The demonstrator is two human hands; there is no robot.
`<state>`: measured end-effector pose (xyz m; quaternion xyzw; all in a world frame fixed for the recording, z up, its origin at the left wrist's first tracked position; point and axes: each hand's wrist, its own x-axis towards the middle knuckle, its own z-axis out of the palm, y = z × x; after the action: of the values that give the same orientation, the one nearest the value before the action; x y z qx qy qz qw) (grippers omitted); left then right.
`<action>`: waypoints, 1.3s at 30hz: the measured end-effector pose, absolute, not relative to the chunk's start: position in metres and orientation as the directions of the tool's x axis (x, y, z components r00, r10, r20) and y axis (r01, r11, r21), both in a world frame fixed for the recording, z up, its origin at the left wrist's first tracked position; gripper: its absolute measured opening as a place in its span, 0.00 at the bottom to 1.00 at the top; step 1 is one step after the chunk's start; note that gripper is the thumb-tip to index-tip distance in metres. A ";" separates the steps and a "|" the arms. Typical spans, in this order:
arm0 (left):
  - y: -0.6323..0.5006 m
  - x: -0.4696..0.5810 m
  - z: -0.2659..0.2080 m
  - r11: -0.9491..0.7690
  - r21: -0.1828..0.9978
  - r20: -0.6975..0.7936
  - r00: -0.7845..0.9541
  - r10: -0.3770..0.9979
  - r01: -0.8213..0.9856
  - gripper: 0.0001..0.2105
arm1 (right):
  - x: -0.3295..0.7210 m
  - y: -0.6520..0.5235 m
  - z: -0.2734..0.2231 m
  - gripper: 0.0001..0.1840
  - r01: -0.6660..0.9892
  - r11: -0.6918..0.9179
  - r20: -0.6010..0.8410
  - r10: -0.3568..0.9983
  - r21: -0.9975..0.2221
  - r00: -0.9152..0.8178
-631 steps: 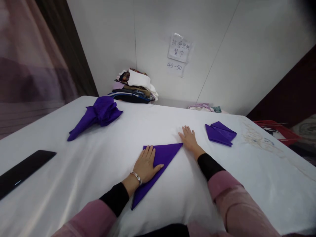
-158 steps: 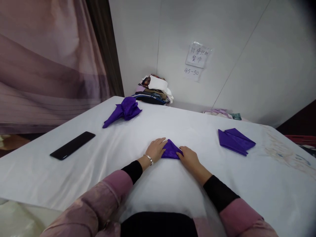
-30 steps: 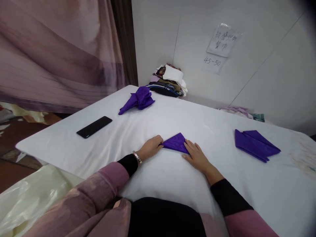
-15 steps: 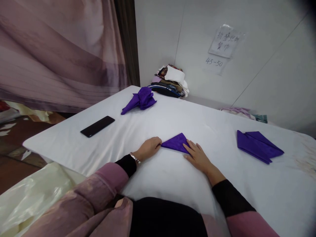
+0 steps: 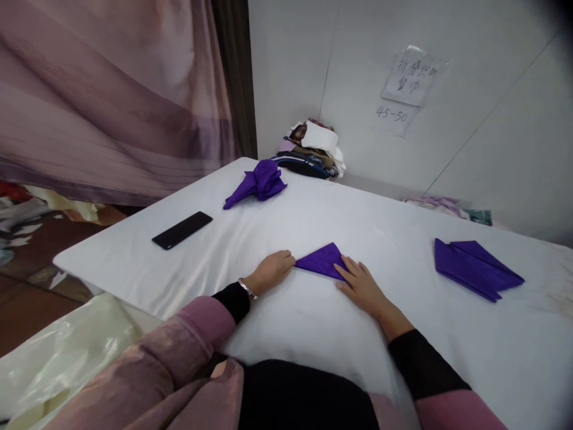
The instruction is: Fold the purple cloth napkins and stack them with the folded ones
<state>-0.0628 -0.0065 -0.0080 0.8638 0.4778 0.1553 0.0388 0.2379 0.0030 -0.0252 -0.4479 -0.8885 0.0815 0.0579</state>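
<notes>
A purple cloth napkin (image 5: 320, 260), folded into a flat triangle, lies on the white-covered table (image 5: 308, 334) in front of me. My left hand (image 5: 272, 272) is closed, its fingers pinching the napkin's left corner. Spread over the napkin's right end, my right hand (image 5: 360, 286) rests flat with its fingers apart, hiding part of that end. Another purple napkin (image 5: 477, 269), folded flat with pointed ends, lies apart on the right. Farther back on the left is a purple napkin shaped like a flower (image 5: 259, 180).
A black phone (image 5: 182, 230) lies on the left of the table. Stacked clothes (image 5: 311, 149) stand at the far edge by the wall, and more cloth (image 5: 441, 206) shows farther right. A pink curtain (image 5: 111, 89) hangs at left; pale plastic sheeting (image 5: 76, 346) is beside me.
The whole view has shifted slightly, with the scene sitting a little more to the right. Both hands keep their places on the triangular napkin, which looks the same.
</notes>
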 end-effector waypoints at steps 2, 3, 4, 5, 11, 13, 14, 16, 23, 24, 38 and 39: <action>-0.008 -0.063 -0.007 -0.544 0.184 0.217 0.506 0.835 0.818 0.11 | 0.238 0.003 -0.025 0.29 0.786 0.587 0.031 0.805 -0.195 -0.593; -0.009 -0.063 -0.006 -0.544 0.168 0.209 0.510 0.835 0.822 0.12 | 0.238 0.003 -0.025 0.30 0.785 0.588 0.031 0.804 -0.195 -0.594; -0.010 -0.063 -0.005 -0.542 0.154 0.202 0.511 0.836 0.826 0.12 | 0.238 0.003 -0.026 0.30 0.785 0.588 0.031 0.803 -0.195 -0.595; -0.012 -0.063 -0.005 -0.539 0.143 0.197 0.510 0.838 0.830 0.12 | 0.238 0.003 -0.026 0.30 0.785 0.588 0.031 0.803 -0.196 -0.595; -0.021 -0.075 -0.003 -0.476 0.241 0.237 0.424 0.874 0.846 0.15 | 0.237 0.004 -0.026 0.30 0.787 0.585 0.026 0.805 -0.195 -0.592; -0.021 -0.073 -0.001 -0.426 0.327 0.291 0.339 0.894 0.843 0.15 | 0.236 0.003 -0.026 0.30 0.785 0.588 0.032 0.804 -0.194 -0.594; -0.020 -0.068 0.001 -0.413 0.360 0.325 0.302 0.896 0.837 0.15 | 0.236 0.003 -0.026 0.30 0.784 0.589 0.035 0.803 -0.194 -0.595; -0.019 -0.048 0.007 -0.445 0.386 0.383 0.299 0.874 0.808 0.13 | 0.236 0.003 -0.027 0.30 0.786 0.590 0.041 0.804 -0.187 -0.593; -0.005 0.044 0.002 -0.703 0.214 0.357 0.615 0.703 0.678 0.30 | 0.238 0.003 -0.031 0.29 0.781 0.604 0.054 0.795 -0.162 -0.604; -0.002 0.047 -0.004 -0.690 0.202 0.330 0.615 0.716 0.695 0.33 | 0.238 0.004 -0.032 0.29 0.778 0.607 0.050 0.793 -0.162 -0.608; -0.007 -0.045 -0.008 -0.485 0.237 0.004 0.498 0.867 0.842 0.35 | 0.233 0.003 -0.024 0.30 0.793 0.572 0.007 0.812 -0.213 -0.584; -0.006 -0.044 -0.005 -0.451 0.248 -0.025 0.471 0.882 0.857 0.35 | 0.233 0.003 -0.023 0.30 0.792 0.572 0.007 0.812 -0.215 -0.584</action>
<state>-0.0436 -0.0056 -0.0046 0.8502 0.5113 0.0536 0.1136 0.2333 0.0029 -0.0232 -0.4530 -0.8849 0.0947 0.0523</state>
